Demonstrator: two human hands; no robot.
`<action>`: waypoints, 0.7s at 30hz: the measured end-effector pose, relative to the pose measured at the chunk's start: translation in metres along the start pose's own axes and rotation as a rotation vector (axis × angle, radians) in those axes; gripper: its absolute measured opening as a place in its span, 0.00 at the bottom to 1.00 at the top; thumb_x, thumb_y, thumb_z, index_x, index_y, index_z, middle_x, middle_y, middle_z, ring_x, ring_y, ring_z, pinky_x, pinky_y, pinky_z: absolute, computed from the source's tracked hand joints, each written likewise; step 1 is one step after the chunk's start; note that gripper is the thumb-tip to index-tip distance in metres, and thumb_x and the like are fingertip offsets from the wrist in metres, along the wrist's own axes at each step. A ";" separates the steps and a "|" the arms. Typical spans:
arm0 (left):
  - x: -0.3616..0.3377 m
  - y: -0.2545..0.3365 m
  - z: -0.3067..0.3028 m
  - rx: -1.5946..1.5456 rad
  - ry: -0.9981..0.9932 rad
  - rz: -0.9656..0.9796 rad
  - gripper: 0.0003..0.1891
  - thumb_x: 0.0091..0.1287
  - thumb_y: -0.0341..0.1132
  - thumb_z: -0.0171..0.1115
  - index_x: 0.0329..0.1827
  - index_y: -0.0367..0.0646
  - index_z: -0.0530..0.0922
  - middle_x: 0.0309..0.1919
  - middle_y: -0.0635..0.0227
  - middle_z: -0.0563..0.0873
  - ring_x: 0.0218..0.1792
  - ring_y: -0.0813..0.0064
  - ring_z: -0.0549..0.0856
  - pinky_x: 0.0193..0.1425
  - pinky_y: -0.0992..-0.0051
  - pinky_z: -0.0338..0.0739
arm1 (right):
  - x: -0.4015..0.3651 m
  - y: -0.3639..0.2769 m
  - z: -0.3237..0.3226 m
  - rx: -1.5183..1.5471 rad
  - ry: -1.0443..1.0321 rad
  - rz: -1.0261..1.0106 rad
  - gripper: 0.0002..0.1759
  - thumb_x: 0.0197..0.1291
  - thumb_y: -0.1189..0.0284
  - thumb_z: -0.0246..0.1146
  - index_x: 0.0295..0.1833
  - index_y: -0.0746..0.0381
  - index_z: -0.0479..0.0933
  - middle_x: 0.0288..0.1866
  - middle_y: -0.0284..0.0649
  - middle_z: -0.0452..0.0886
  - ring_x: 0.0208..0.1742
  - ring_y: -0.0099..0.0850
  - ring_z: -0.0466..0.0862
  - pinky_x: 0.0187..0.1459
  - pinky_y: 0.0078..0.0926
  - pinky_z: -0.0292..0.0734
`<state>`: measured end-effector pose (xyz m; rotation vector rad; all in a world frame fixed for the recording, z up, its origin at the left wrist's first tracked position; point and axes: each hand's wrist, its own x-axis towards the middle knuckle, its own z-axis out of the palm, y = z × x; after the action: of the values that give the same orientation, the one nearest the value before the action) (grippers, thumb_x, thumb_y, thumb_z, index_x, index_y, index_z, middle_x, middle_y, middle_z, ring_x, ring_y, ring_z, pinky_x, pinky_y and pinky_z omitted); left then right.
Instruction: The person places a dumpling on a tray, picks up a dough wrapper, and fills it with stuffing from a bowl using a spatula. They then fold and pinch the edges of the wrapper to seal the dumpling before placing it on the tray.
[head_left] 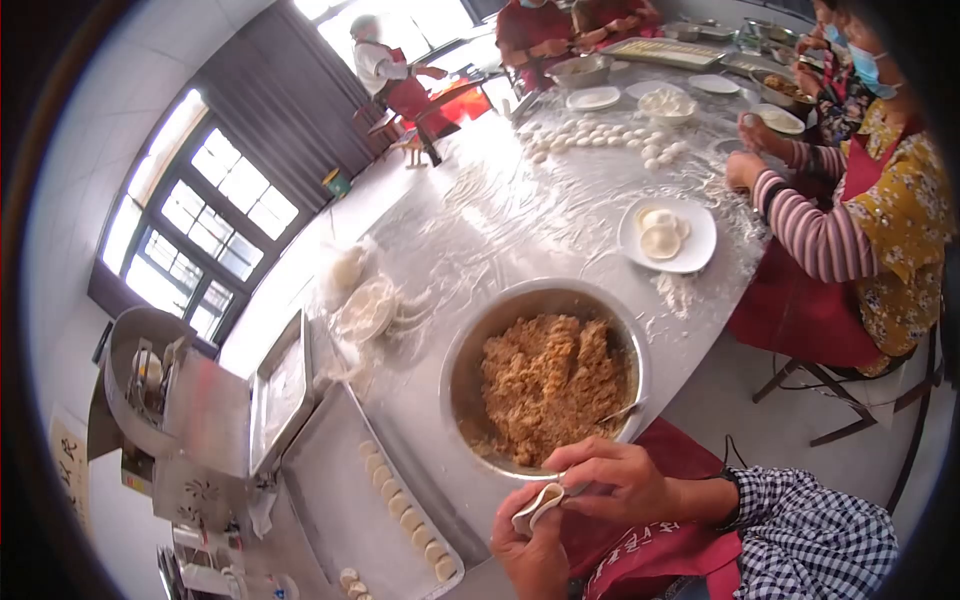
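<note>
A dumpling wrapper [538,503] is cupped in the half-closed left hand [530,555], just beside the bowl [452,375] of filling [550,385]. Its edge is pinched by the curled right hand [620,482]. Folding seems in hand; an even seal is called for next.

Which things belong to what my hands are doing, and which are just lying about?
In use: dumpling wrapper in the left hand, right hand at it; bowl of filling; tray of shaped dumplings.
Lying about: plate of wrappers by a co-worker; dough balls; metal machine.
</note>
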<state>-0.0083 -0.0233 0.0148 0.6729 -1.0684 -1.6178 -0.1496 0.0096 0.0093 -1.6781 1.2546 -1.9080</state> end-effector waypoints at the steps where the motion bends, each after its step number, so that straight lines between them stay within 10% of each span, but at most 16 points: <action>1: -0.001 0.002 0.003 -0.006 -0.019 -0.005 0.16 0.57 0.20 0.62 0.49 0.35 0.73 0.43 0.59 0.80 0.43 0.69 0.82 0.47 0.74 0.79 | -0.001 0.001 0.000 -0.015 0.013 -0.003 0.13 0.47 0.77 0.69 0.39 0.65 0.77 0.47 0.47 0.79 0.46 0.39 0.81 0.45 0.30 0.78; 21: -0.011 0.009 0.000 0.142 0.042 -0.213 0.16 0.61 0.23 0.60 0.53 0.32 0.73 0.44 0.61 0.82 0.42 0.74 0.82 0.48 0.79 0.77 | -0.012 0.007 0.003 0.054 0.017 0.037 0.11 0.49 0.76 0.67 0.39 0.64 0.77 0.50 0.44 0.79 0.49 0.38 0.81 0.48 0.30 0.78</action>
<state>-0.0013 -0.0138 0.0221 0.9374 -1.1186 -1.7109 -0.1460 0.0130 -0.0036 -1.6048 1.2207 -1.9208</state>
